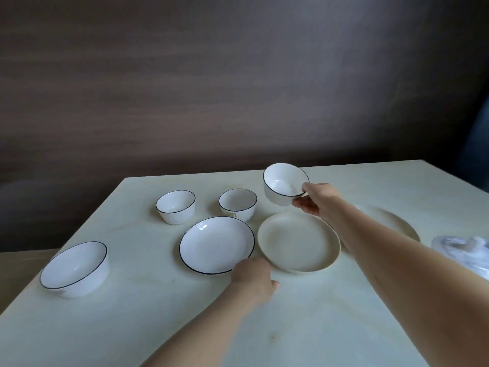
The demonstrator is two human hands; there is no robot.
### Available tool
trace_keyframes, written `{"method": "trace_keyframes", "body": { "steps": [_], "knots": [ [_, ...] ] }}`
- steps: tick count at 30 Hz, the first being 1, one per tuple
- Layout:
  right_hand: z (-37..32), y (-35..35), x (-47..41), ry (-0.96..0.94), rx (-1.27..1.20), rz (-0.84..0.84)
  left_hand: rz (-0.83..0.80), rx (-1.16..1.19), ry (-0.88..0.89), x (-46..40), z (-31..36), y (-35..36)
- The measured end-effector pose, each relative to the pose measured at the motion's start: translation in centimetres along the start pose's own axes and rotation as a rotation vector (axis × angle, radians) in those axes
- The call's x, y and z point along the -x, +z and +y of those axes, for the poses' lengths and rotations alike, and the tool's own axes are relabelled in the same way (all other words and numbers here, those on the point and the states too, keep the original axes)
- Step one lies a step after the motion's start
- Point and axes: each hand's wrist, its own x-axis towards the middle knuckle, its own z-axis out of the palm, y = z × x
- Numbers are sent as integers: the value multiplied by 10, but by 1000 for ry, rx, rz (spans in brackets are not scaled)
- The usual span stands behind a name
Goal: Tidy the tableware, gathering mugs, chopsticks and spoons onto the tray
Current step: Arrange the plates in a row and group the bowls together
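Right hand pinching the rim of a tilted white bowl above the pale surface — left hand at the black-rimmed white plate edge, grip unclear. Cream plate between the arms.

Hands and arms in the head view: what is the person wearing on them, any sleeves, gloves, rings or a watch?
Both forearms are bare for their whole visible length, with no sleeves in view. The left hand and right hand have no gloves. No watch, bracelet or ring shows, though the blur could hide a thin ring.

Right hand outstretched, fingers pinching; left hand low — knuckles up.
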Motion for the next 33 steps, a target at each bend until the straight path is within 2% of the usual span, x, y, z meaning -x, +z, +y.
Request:
{"method": "trace_keyframes", "body": {
  "steps": [2, 6, 8, 12, 20, 33],
  "knots": [
    [-1, -14, 21, 9, 73, -31, 26, 278, -100, 4, -3, -5],
    [16, -37, 62, 69, 155, -71, 136, 1119, -338, 24, 5, -22],
    [32, -45, 84, 98, 189, -88, 117, 1320, -407, 40, 11, -27],
    [65, -54, 122, 149, 270, -130, 42, 1347, -396, 67, 19, -24],
    [109, -59, 164, 223, 303, -161, -151, 1174, -339, 97, 31, -6],
    [125, -53, 157, 256, 283, -159, -58, 1303, -396, 78, 34, 17]
  ]
}}
